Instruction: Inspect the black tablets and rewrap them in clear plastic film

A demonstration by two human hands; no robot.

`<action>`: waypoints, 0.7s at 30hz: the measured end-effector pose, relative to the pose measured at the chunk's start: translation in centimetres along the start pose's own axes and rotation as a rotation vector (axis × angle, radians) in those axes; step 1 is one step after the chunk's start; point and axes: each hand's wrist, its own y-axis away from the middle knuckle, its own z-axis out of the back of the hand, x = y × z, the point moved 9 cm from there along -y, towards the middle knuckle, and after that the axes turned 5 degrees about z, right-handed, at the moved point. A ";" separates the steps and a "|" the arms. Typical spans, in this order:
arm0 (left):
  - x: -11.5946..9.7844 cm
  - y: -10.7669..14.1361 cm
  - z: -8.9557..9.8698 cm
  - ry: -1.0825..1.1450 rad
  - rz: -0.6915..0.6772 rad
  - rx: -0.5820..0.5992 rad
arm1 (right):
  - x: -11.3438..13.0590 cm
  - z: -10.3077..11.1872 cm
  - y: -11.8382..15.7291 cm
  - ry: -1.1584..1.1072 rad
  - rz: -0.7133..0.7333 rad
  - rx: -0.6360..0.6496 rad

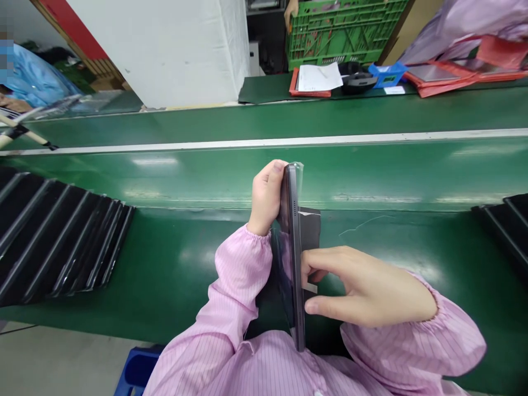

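Left hand (pixel 266 197) has its fingers (pixel 274 168) wrapped shut over the top of a slim dark tablet (pixel 293 258), which stands on its long edge above the near edge of the green conveyor belt (pixel 264 176), its lower end close to the person's chest. Right hand (pixel 363 287) is nearly closed in a pinch, thumb and index either side of the tablet's edge around a small pale tab (pixel 312 287). Can't tell whether the tab belongs to the film or the sheet. Clear plastic film (pixel 296 175) sticks out past the top corner, and a matte black sheet (pixel 310 231) sits behind the tablet. Grip looks sound: contact stays on the rim, so the glossy face stays free of prints. Rows of black slabs in a slotted rack (pixel 61 236) sit at the belt's left end, with more at the right edge (pixel 505 231). Beyond the far edge, a co-worker's hand (pixel 291 11) rests on a green plastic crate (pixel 342 33).
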 end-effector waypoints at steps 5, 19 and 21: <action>-1.3 0.7 -0.7 -0.017 -0.072 0.052 | 0.3 0.3 0.1 0.018 0.017 -0.054; -2.8 2.3 -2.2 -0.063 -0.155 0.154 | 1.6 3.4 0.9 0.048 0.119 -0.454; -2.8 2.4 -2.3 -0.081 -0.147 0.162 | 2.0 3.9 1.2 0.088 0.143 -0.545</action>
